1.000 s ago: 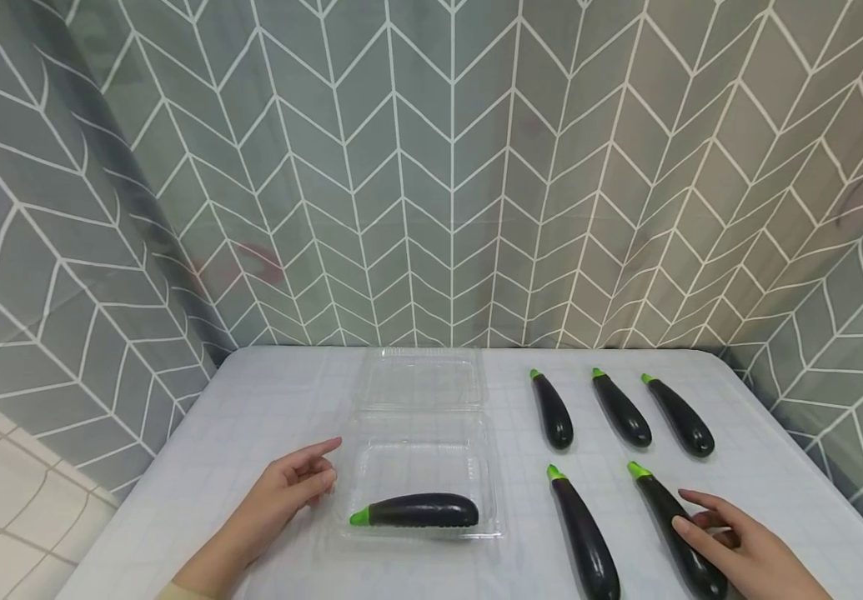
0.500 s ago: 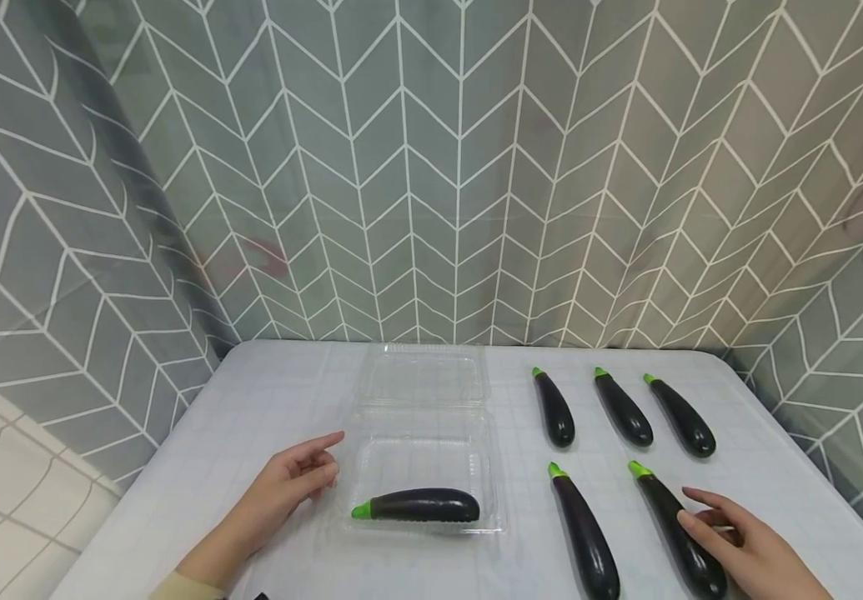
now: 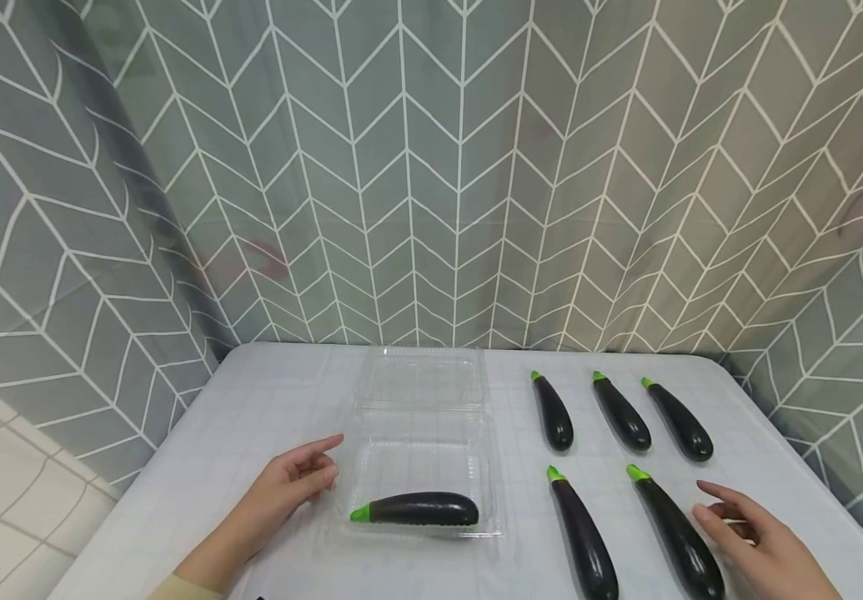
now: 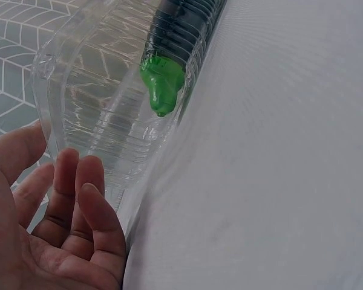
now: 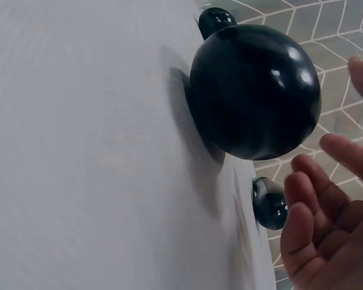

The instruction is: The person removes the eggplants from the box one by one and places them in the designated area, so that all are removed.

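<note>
A clear hinged plastic container (image 3: 416, 454) lies with its lid laid back on the table. In its base, along the near side, is one eggplant (image 3: 423, 509), green stem to the left. My left hand (image 3: 281, 492) is at the container's left side; in the left wrist view its fingertips are by the rim, contact unclear, and hold nothing. On the right, my right hand (image 3: 761, 537) hovers just beside the front-right eggplant (image 3: 679, 537), fingers loosely bent with nothing between them. In the right wrist view that eggplant's round dark end (image 5: 254, 90) appears close to the fingers.
Another eggplant (image 3: 584, 537) lies to the left of it in the front row. Three more form a back row: a left one (image 3: 554, 412), a middle one (image 3: 622, 412) and a right one (image 3: 679, 421). A patterned curtain (image 3: 454, 167) hangs behind the white-covered table (image 3: 281, 392).
My right hand has shifted slightly right, away from the front-right eggplant, and a gap now shows between them. The left hand and the container stay in place.
</note>
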`<state>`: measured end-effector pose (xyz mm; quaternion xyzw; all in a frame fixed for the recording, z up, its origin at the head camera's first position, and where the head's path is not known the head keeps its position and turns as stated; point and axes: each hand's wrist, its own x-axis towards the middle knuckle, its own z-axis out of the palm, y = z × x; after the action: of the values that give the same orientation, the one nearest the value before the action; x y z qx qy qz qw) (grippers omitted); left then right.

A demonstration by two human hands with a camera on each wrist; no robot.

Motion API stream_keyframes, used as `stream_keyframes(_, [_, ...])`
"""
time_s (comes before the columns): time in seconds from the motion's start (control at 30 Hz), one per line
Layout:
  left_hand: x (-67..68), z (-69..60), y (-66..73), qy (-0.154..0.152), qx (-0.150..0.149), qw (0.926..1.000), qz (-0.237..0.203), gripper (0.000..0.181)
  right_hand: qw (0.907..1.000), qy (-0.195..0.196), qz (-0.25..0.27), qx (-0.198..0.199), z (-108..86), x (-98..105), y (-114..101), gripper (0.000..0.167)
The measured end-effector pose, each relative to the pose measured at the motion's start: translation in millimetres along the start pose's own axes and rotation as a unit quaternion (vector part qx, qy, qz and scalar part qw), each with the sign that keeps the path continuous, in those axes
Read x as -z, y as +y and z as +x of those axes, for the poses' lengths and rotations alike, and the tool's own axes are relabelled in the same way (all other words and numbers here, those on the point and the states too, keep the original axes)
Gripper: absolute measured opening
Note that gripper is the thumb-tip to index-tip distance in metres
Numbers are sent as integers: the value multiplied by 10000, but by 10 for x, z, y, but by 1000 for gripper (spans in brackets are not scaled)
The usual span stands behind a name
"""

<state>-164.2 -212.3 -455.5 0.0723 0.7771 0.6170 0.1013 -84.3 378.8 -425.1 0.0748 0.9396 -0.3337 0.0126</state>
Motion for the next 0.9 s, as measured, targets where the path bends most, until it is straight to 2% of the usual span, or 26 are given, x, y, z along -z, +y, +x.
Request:
stream_keyframes(0.17, [-27,9,-25,-17,-28,10000,-11,54,9986,390,-93,335,-39,87,-76,59])
stream_keyframes(0.33, [-17,0,-13,-1,-67,10000,40,55,9971,410,-239,601,-21,154,-229,56])
stream_keyframes(0.5, [10,-8,13,2,-65,10000,64,55,9906,547,-383,1197,66,193,-423,50])
stream_keyframes(0.73, [7,-7,14,-112,-95,9999,35,55,9827,481,-440,1733,188,201,-777,48])
stream_keyframes(0.9, [-6,-20,-1,-58,-97,9999,46,55,9754,397,-540,2100,295,169,-1054,47])
